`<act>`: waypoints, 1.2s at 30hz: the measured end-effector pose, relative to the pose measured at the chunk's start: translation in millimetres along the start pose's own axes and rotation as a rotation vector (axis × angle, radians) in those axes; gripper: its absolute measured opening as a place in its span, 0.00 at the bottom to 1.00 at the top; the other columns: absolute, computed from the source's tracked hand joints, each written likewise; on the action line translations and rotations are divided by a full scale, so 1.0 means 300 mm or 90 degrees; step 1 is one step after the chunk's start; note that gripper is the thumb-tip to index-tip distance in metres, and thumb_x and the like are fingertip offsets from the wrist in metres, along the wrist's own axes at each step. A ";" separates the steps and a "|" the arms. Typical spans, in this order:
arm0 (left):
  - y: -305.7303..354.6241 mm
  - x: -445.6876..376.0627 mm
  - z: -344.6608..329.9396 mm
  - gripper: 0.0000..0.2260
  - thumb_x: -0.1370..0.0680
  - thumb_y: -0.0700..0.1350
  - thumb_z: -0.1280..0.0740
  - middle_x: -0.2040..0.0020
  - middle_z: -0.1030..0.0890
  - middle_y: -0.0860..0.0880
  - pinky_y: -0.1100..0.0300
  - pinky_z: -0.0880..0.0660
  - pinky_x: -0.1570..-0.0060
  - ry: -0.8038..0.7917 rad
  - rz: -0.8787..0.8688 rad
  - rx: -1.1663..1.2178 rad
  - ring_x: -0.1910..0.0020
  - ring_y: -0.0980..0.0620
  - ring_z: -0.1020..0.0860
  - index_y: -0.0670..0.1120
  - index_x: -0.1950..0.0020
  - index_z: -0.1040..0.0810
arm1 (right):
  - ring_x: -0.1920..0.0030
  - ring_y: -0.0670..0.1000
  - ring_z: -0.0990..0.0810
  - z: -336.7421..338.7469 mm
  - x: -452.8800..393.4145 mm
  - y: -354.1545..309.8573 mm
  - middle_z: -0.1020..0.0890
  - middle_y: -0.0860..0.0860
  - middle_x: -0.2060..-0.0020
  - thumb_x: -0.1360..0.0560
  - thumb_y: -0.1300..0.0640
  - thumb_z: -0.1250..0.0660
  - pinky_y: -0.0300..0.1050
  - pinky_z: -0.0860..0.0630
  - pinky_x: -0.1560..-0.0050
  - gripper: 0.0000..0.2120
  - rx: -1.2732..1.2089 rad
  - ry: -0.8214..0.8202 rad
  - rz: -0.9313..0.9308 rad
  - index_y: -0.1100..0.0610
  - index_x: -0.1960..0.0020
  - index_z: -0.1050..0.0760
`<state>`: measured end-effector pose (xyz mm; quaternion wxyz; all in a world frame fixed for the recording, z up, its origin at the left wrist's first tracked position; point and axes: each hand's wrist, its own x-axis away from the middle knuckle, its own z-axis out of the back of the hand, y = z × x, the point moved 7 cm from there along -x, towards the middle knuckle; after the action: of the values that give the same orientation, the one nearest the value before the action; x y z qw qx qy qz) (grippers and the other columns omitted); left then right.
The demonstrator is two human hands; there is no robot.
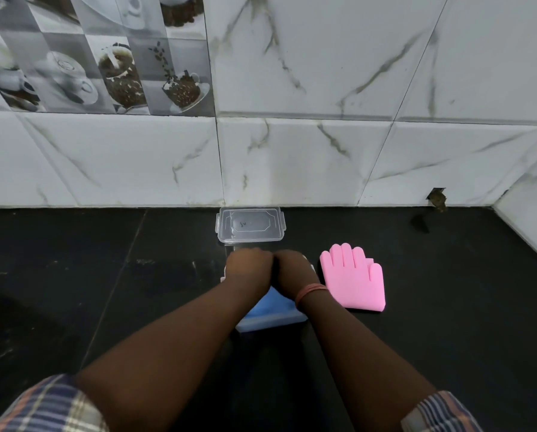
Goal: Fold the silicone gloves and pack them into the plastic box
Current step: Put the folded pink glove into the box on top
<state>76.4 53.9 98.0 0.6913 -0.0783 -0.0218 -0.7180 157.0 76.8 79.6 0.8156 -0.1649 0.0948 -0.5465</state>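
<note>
A blue silicone glove (272, 307) lies in a clear plastic box (273, 325) at the middle of the black counter. My left hand (249, 269) and my right hand (293, 271) are side by side over the box's far half, knuckles up. Their fingers curl down onto the blue glove and are hidden from view. A pink silicone glove (353, 280) lies folded flat on the counter just right of the box, fingers pointing to the wall, touched by neither hand. The box's clear lid (250, 225) lies behind the box against the wall.
The black stone counter (105, 275) runs left and right and ends at a white marble-tiled wall (292, 166). A side wall closes the far right. A small dark hole (437, 198) sits at the wall's base on the right.
</note>
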 end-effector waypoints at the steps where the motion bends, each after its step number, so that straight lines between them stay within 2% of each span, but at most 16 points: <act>1: 0.008 -0.012 0.022 0.06 0.24 0.42 0.32 0.51 0.15 0.49 0.55 0.25 0.59 0.016 0.003 0.035 0.51 0.44 0.15 0.49 0.51 0.17 | 0.60 0.58 0.19 0.040 0.002 0.017 0.15 0.57 0.62 0.31 0.64 0.36 0.44 0.30 0.60 0.08 -0.071 0.060 -0.011 0.55 0.65 0.20; 4: 0.054 -0.044 0.083 0.06 0.24 0.42 0.36 0.53 0.16 0.46 0.55 0.28 0.62 0.091 0.000 0.152 0.53 0.43 0.16 0.47 0.52 0.19 | 0.59 0.51 0.21 0.143 0.035 0.128 0.15 0.53 0.61 0.30 0.66 0.37 0.44 0.27 0.56 0.11 -0.255 0.236 -0.087 0.57 0.63 0.18; 7: 0.163 -0.082 0.128 0.08 0.22 0.42 0.38 0.51 0.16 0.43 0.52 0.22 0.54 0.153 0.001 0.349 0.51 0.41 0.17 0.45 0.51 0.19 | 0.53 0.53 0.20 0.192 0.090 0.320 0.15 0.54 0.57 0.27 0.65 0.38 0.47 0.24 0.48 0.11 -0.259 0.318 -0.252 0.59 0.58 0.17; 10: 0.317 -0.115 0.133 0.13 0.21 0.39 0.37 0.39 0.16 0.42 0.53 0.25 0.39 0.101 0.027 0.552 0.38 0.42 0.20 0.43 0.38 0.19 | 0.42 0.60 0.22 0.158 0.165 0.532 0.19 0.59 0.45 0.25 0.55 0.39 0.52 0.26 0.40 0.13 -0.224 0.264 -0.475 0.59 0.45 0.21; 12: 0.426 -0.144 0.087 0.19 0.18 0.41 0.38 0.28 0.24 0.41 0.53 0.30 0.30 -0.028 0.062 0.619 0.29 0.43 0.25 0.42 0.27 0.27 | 0.34 0.61 0.28 0.099 0.224 0.643 0.26 0.60 0.35 0.27 0.52 0.38 0.56 0.30 0.34 0.22 -0.235 0.147 -0.644 0.57 0.34 0.29; 14: 0.529 -0.168 0.031 0.21 0.17 0.44 0.38 0.25 0.28 0.40 0.52 0.31 0.29 -0.147 0.053 0.596 0.27 0.42 0.28 0.40 0.24 0.32 | 0.33 0.62 0.31 0.059 0.253 0.694 0.30 0.60 0.34 0.30 0.52 0.35 0.58 0.31 0.34 0.29 -0.256 0.063 -0.702 0.53 0.30 0.35; 17: 0.616 -0.176 -0.050 0.37 0.20 0.51 0.32 0.19 0.45 0.39 0.46 0.45 0.21 -0.225 0.066 0.462 0.19 0.39 0.45 0.42 0.18 0.49 | 0.33 0.62 0.30 0.033 0.255 0.732 0.30 0.61 0.33 0.29 0.53 0.32 0.59 0.28 0.36 0.32 -0.269 0.031 -0.687 0.54 0.27 0.37; 19: 0.627 -0.195 -0.124 0.38 0.18 0.52 0.35 0.17 0.52 0.41 0.46 0.54 0.18 -0.287 0.124 0.486 0.17 0.41 0.52 0.43 0.17 0.54 | 0.35 0.61 0.26 0.017 0.244 0.759 0.27 0.60 0.35 0.28 0.55 0.31 0.57 0.27 0.37 0.29 -0.253 0.029 -0.670 0.57 0.29 0.34; 22: 0.588 -0.182 -0.218 0.27 0.15 0.48 0.43 0.18 0.40 0.42 0.50 0.47 0.19 -0.341 0.302 0.633 0.19 0.43 0.40 0.41 0.18 0.45 | 0.48 0.57 0.18 -0.006 0.223 0.780 0.19 0.58 0.45 0.28 0.55 0.29 0.51 0.20 0.47 0.19 -0.371 0.008 -0.628 0.59 0.40 0.27; 24: 0.571 -0.192 -0.237 0.24 0.15 0.45 0.42 0.22 0.33 0.38 0.49 0.35 0.23 -0.317 0.332 0.731 0.23 0.40 0.32 0.35 0.21 0.38 | 0.58 0.52 0.19 0.002 0.221 0.796 0.17 0.57 0.50 0.29 0.58 0.25 0.44 0.22 0.63 0.12 -0.465 0.006 -0.605 0.58 0.50 0.26; 25: 0.568 -0.199 -0.238 0.23 0.16 0.43 0.40 0.24 0.29 0.37 0.48 0.31 0.26 -0.307 0.333 0.791 0.25 0.39 0.29 0.34 0.24 0.34 | 0.60 0.51 0.20 0.002 0.225 0.808 0.17 0.55 0.52 0.30 0.57 0.24 0.44 0.24 0.65 0.12 -0.504 -0.009 -0.599 0.57 0.52 0.26; 26: 0.562 -0.201 -0.240 0.21 0.17 0.42 0.38 0.26 0.26 0.37 0.48 0.27 0.29 -0.297 0.342 0.839 0.27 0.39 0.27 0.34 0.26 0.30 | 0.58 0.52 0.19 0.001 0.229 0.813 0.17 0.55 0.52 0.30 0.57 0.24 0.45 0.23 0.63 0.14 -0.555 -0.028 -0.595 0.58 0.50 0.24; 28: 0.554 -0.201 -0.242 0.19 0.18 0.42 0.35 0.29 0.24 0.37 0.48 0.25 0.31 -0.285 0.358 0.912 0.30 0.39 0.24 0.36 0.28 0.26 | 0.50 0.56 0.16 0.001 0.234 0.815 0.16 0.56 0.48 0.30 0.57 0.24 0.53 0.18 0.48 0.19 -0.701 -0.049 -0.583 0.61 0.42 0.22; 30: 0.561 -0.209 -0.231 0.18 0.19 0.41 0.35 0.33 0.22 0.41 0.49 0.27 0.31 -0.286 0.371 0.976 0.34 0.41 0.23 0.39 0.29 0.26 | 0.45 0.60 0.16 0.017 0.239 0.802 0.15 0.58 0.46 0.29 0.58 0.25 0.59 0.20 0.39 0.21 -0.841 -0.046 -0.552 0.60 0.38 0.22; 32: 0.559 -0.215 -0.196 0.18 0.21 0.40 0.33 0.39 0.21 0.43 0.49 0.26 0.34 -0.289 0.373 1.034 0.40 0.42 0.23 0.39 0.31 0.24 | 0.44 0.63 0.16 0.053 0.236 0.794 0.15 0.60 0.45 0.29 0.58 0.24 0.63 0.21 0.38 0.22 -0.912 -0.018 -0.500 0.59 0.37 0.22; 36: 0.529 -0.200 -0.082 0.19 0.28 0.39 0.32 0.44 0.15 0.39 0.45 0.19 0.42 -0.325 0.300 1.194 0.45 0.39 0.16 0.39 0.37 0.20 | 0.38 0.64 0.19 0.161 0.197 0.746 0.17 0.62 0.40 0.27 0.59 0.25 0.65 0.25 0.34 0.25 -1.046 0.051 -0.313 0.60 0.32 0.24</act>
<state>234.3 102.9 53.0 0.5727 0.3448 -0.7114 -0.2169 388.5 108.2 42.5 0.2918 -0.6995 0.4508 -0.4715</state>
